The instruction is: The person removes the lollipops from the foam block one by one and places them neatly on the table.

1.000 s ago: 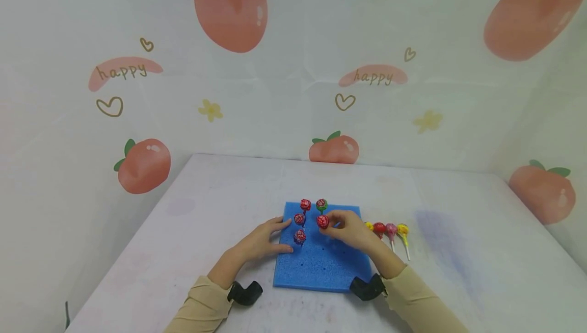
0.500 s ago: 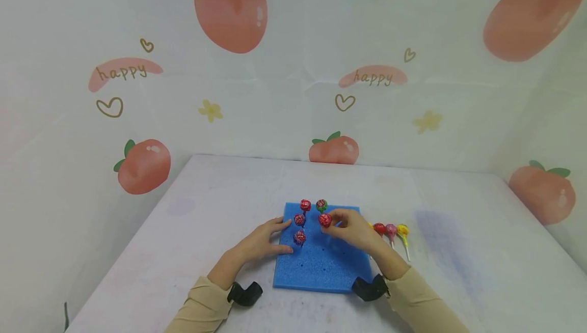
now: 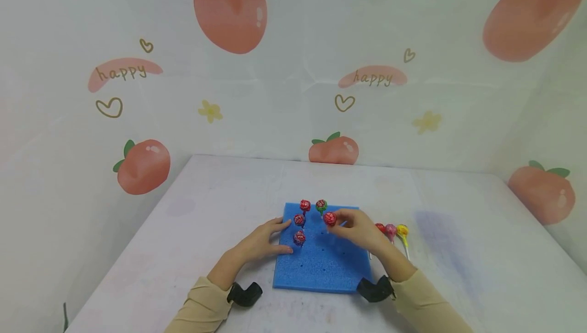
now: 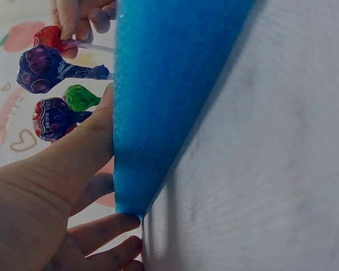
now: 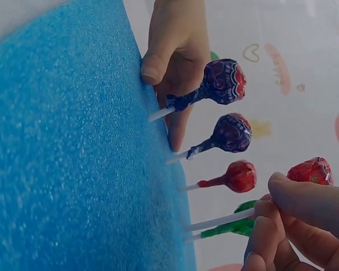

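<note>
My right hand [image 3: 359, 231] pinches a red-wrapped lollipop [image 3: 329, 219] between thumb and fingers, over the right back part of a blue foam board [image 3: 316, 274]. In the right wrist view its white stick [image 5: 223, 219] runs to the foam; whether the tip is inside, I cannot tell. Four-side spread, my left hand [image 3: 259, 241] rests at the board's left edge, thumb on the top face and fingers along the side. Standing in the foam are a red lollipop [image 3: 304, 205], a green lollipop [image 3: 321, 205] and two dark purple lollipops [image 5: 233, 133], the purple ones nearest the left hand.
Right of the board, partly behind my right forearm, lie a red lollipop [image 3: 380, 227], a pink lollipop [image 3: 391, 230] and a yellow lollipop [image 3: 402, 230]. Small holes dot the foam's front half. A printed backdrop [image 3: 275, 93] closes off the white table's back.
My right hand has shifted a little to the right with the red lollipop, covering more of the lollipops lying there. The left hand keeps its place.
</note>
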Motion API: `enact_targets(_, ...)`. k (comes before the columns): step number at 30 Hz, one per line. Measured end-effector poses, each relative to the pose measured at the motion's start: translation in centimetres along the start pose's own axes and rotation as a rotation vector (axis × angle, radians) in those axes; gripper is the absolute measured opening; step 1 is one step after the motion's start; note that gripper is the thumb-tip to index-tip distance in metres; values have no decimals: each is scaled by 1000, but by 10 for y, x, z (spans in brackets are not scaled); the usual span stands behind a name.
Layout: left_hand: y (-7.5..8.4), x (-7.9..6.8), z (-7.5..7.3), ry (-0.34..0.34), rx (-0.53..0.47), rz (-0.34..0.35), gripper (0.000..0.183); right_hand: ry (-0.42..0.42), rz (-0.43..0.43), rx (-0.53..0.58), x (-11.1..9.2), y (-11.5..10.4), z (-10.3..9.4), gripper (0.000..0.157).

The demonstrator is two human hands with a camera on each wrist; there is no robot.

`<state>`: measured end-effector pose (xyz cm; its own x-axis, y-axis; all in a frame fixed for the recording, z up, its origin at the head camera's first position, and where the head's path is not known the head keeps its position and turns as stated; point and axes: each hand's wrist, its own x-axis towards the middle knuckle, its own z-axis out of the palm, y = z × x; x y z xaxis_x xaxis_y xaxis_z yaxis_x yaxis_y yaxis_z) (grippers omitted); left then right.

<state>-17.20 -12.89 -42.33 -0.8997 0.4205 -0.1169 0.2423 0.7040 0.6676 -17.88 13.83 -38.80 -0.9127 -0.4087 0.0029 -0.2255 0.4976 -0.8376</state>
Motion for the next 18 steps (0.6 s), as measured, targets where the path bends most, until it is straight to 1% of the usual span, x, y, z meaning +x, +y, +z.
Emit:
enact_targets(4,1,-1,-1,-3,1,-2,72,5,9,2,-3,0,-4,29)
enact_targets(10,1,-1,-1,-7,-1,-1,73,10,-9,-22,-7,-2,-9,30)
enact_targets(18,1,-1,0,-3,2,-6,73,45,62,-23,-14,-1,-14,31)
